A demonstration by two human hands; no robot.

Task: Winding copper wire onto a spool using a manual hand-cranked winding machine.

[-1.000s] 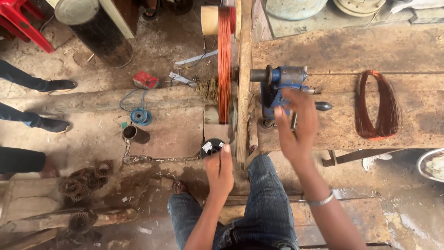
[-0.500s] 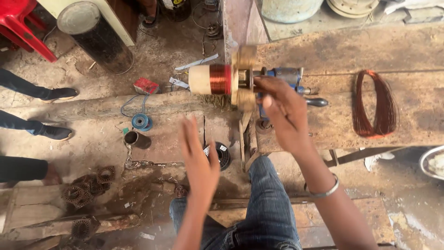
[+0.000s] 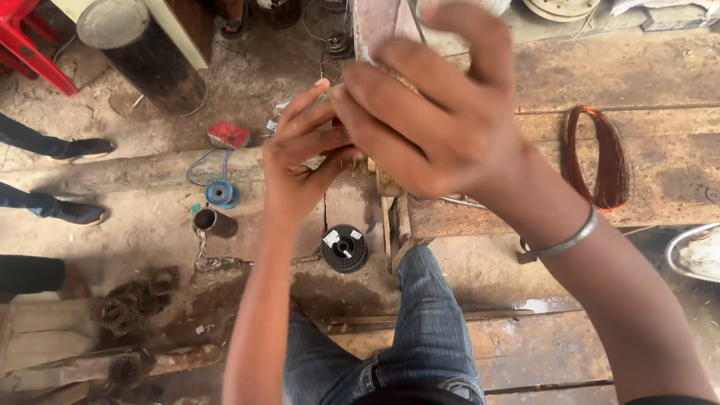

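Left hand (image 3: 304,161) and right hand (image 3: 431,112) meet raised, fingers curled; held object hidden, grip unclear. Black spool (image 3: 344,247) below.

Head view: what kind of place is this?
Probably a small motor-rewinding or repair workshop: a copper wire coil lies on a worn wooden bench, a black wire spool and old motor windings sit on the dirty floor.
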